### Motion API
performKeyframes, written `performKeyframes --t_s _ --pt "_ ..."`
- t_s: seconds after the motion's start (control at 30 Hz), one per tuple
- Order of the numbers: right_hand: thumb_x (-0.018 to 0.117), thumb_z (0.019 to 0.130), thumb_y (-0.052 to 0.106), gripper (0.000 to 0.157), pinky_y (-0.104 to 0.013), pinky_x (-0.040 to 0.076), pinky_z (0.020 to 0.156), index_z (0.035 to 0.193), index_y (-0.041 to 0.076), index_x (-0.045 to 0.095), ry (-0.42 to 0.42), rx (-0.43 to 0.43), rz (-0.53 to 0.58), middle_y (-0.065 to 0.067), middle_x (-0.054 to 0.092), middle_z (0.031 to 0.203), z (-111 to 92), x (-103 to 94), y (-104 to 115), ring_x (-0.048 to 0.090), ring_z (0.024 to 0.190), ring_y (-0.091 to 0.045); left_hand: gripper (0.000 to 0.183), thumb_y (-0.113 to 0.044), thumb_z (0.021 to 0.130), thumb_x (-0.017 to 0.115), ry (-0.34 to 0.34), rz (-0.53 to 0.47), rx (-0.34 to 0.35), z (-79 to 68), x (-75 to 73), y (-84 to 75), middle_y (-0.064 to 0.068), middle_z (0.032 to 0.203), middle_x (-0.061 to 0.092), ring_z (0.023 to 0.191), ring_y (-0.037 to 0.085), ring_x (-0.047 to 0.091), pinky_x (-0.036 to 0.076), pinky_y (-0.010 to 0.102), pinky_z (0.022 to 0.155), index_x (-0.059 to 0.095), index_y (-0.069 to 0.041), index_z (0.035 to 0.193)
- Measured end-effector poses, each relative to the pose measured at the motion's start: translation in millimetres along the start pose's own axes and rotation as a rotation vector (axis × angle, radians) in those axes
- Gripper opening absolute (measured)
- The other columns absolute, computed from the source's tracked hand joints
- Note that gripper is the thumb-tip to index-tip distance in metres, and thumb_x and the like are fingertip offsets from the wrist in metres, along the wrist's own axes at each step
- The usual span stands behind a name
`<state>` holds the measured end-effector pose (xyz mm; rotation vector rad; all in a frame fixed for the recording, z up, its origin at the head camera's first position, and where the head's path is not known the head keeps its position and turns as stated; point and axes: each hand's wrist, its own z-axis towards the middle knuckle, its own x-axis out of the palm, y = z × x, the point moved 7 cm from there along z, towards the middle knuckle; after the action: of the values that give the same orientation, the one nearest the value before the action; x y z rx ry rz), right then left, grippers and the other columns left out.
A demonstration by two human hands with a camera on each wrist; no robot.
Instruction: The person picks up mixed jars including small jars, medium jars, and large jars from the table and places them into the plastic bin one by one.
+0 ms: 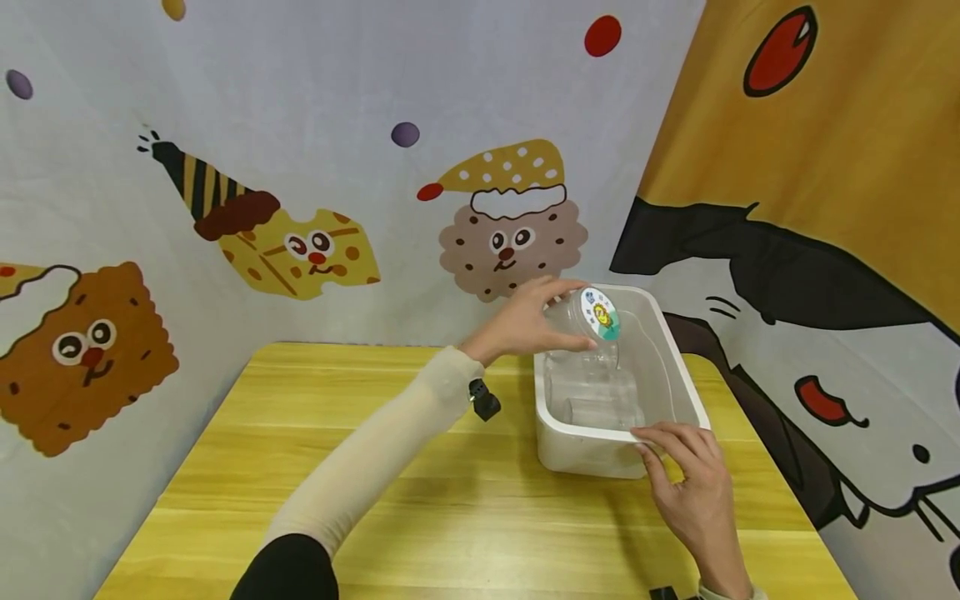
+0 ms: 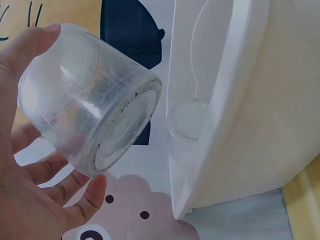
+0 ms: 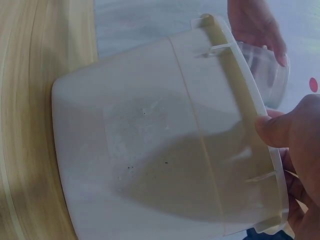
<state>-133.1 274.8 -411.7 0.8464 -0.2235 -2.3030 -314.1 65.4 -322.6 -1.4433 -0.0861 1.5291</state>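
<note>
My left hand [image 1: 525, 321] grips a clear jar [image 2: 85, 100] with a round sticker on its lid. In the head view the jar is tilted above the far left part of a white plastic bin [image 1: 671, 358], its lid side toward the camera. The left wrist view shows the jar's bottom, with small dark specks along its edge. My right hand [image 1: 693, 483] pinches the bin's near rim, thumb outside and fingers over the edge. More clear jars [image 1: 600, 392] lie inside the bin, partly hidden by the held one.
The bin stands at the right of a wooden table [image 1: 420, 517], near its back edge. Behind the table hangs a cloth [image 1: 315, 100] printed with cartoon figures. A thin white cord-like line [image 2: 194, 55] runs along the bin's inner wall.
</note>
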Motion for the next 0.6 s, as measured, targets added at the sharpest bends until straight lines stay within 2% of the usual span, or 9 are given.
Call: performKeyframes --t_s 0.17,0.27,0.43,0.6 --pt "0.084 0.072 -0.007 0.039 -0.017 0.033 0.093 0.103 0.016 0.081 0.0 -0.001 0.0 -0.006 0.073 0.101 0.0 -0.5 0.8 0.055 0.096 -0.024 0.089 -0.058 0.075 0.086 0.038 0.053 -0.009 6.7 3.4 -5.4 0.001 0.141 0.06 0.133 0.019 0.052 0.048 0.043 0.111 0.049 -0.032 0.152" --pt "0.084 0.073 -0.007 0.038 -0.017 0.034 0.093 0.103 0.015 0.081 0.001 0.002 0.002 -0.007 0.073 0.101 0.3 -0.8 0.6 0.055 0.096 -0.025 0.091 -0.06 0.075 0.085 0.069 0.078 -0.024 10.7 6.2 -6.6 0.0 0.141 0.059 0.136 0.018 0.05 0.048 0.041 0.111 0.048 -0.032 0.153" --pt "0.084 0.072 -0.008 0.038 -0.017 0.033 0.093 0.103 0.015 0.081 -0.005 0.007 0.01 -0.007 0.073 0.101 1.1 -1.1 0.2 0.055 0.096 -0.025 0.091 -0.063 0.075 0.084 0.11 0.069 -0.04 13.9 9.8 -8.1 0.002 0.141 0.059 0.126 0.016 0.055 0.053 0.035 0.101 0.048 -0.032 0.153" --pt "0.083 0.073 -0.007 0.037 -0.016 0.033 0.094 0.103 0.014 0.081 -0.001 0.0 0.014 -0.007 0.073 0.101 1.8 -0.8 0.5 0.055 0.096 -0.025 0.084 -0.064 0.079 0.08 0.143 0.026 -0.047 14.2 12.4 -7.0 0.003 0.138 0.061 0.121 0.019 0.058 0.056 0.034 0.092 0.051 -0.03 0.151"
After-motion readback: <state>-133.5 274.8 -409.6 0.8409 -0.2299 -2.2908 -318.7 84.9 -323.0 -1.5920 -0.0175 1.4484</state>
